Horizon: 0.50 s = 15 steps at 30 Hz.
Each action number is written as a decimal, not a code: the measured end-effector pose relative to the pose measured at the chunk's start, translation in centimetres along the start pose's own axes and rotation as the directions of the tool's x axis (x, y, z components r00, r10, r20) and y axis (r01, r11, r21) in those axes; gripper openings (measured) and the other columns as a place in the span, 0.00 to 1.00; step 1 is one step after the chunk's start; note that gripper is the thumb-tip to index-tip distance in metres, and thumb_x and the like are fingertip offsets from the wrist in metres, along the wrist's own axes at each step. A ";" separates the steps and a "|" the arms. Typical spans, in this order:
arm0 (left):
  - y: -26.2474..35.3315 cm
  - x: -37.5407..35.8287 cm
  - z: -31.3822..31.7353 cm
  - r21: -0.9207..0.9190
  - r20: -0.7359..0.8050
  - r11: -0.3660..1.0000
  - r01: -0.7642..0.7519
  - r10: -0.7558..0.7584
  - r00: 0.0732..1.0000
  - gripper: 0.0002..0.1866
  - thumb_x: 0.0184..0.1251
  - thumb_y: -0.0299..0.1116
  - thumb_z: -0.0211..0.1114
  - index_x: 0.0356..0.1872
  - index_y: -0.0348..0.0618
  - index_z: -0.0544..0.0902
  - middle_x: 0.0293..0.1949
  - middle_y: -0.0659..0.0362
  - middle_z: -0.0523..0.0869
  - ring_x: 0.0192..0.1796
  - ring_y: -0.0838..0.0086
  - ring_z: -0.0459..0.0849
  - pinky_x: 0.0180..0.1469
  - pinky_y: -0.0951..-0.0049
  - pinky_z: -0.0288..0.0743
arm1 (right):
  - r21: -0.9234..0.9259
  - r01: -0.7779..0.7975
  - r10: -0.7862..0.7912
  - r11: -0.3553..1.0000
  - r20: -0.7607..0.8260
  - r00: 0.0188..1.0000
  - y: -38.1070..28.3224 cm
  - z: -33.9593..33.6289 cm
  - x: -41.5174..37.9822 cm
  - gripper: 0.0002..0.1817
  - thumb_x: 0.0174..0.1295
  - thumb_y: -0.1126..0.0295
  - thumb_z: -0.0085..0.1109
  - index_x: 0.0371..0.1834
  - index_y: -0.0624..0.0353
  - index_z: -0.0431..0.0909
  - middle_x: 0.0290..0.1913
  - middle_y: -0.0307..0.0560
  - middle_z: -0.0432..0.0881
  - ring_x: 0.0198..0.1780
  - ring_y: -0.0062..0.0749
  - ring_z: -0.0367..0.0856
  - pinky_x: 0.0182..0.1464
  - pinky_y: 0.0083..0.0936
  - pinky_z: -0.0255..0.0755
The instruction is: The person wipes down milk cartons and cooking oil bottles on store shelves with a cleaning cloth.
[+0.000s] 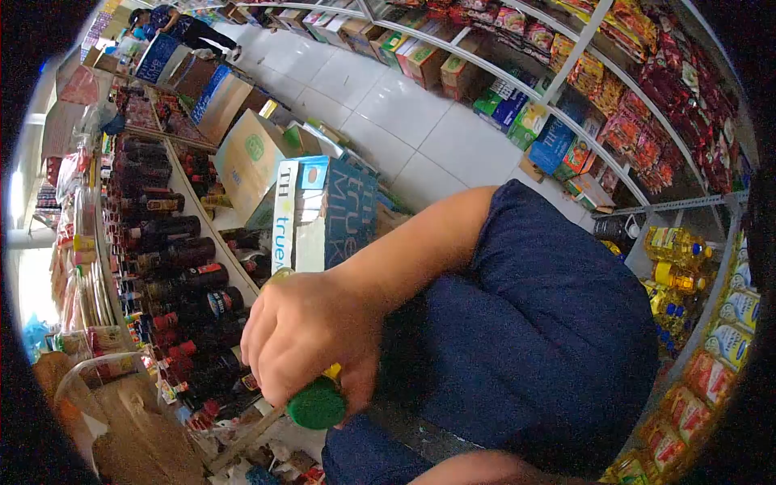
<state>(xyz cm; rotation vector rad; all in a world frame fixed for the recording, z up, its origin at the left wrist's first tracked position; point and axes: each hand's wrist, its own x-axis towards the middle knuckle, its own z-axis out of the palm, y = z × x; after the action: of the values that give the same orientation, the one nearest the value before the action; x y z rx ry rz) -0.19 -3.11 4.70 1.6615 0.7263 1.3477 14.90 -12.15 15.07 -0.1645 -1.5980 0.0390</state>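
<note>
My right hand (303, 339) is shut around a bottle with a green cap (317, 404). The cap points toward me and a little yellow label shows under my thumb. The rest of the bottle is hidden by my fingers. My hand hovers beside a low shelf of dark sauce bottles with red caps (174, 283) on the left. My forearm crosses over my leg in dark blue trousers (533, 323). A strip of skin (485, 473) shows at the bottom edge; I cannot tell what it is. My left hand is not seen.
Blue and white milk cartons (323, 214) and open cardboard boxes (246, 153) stand on the white tiled aisle floor (404, 113). Shelves of snack packets (647, 97) and yellow oil bottles (679, 246) line the right. Another person (182, 24) bends over far down the aisle.
</note>
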 end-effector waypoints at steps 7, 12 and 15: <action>-0.7 0.5 0.4 0.146 -0.019 0.989 -0.004 0.007 1.000 0.18 0.65 0.44 0.49 0.47 0.41 0.69 0.49 0.55 0.73 0.53 0.66 0.70 0.60 0.65 0.61 | 0.085 -0.108 0.116 0.991 -0.100 0.988 0.1 -1.8 0.2 0.26 0.40 0.50 0.70 0.33 0.58 0.74 0.29 0.44 0.78 0.31 0.42 0.79 0.35 0.30 0.74; -0.7 0.9 1.1 0.248 -0.047 0.968 0.026 -0.014 0.999 0.14 0.65 0.40 0.54 0.44 0.41 0.70 0.46 0.56 0.74 0.51 0.68 0.71 0.58 0.67 0.63 | 0.081 -0.239 0.252 0.967 -0.225 0.941 0.3 -4.3 -0.9 0.24 0.41 0.53 0.71 0.34 0.58 0.74 0.31 0.44 0.78 0.33 0.44 0.79 0.37 0.32 0.75; -0.6 1.0 1.4 0.299 -0.102 0.951 0.076 -0.047 0.994 0.12 0.65 0.37 0.56 0.43 0.40 0.71 0.45 0.57 0.75 0.50 0.68 0.72 0.58 0.68 0.64 | 0.054 -0.279 0.284 0.959 -0.134 0.949 0.6 -6.3 -1.1 0.25 0.42 0.55 0.70 0.39 0.58 0.73 0.35 0.46 0.80 0.37 0.46 0.80 0.44 0.36 0.74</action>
<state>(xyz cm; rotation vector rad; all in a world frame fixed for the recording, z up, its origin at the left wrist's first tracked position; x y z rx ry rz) 1.50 -2.36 4.57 1.8038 1.0768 1.3276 21.27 -12.19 14.11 -0.3608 -1.4218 0.2716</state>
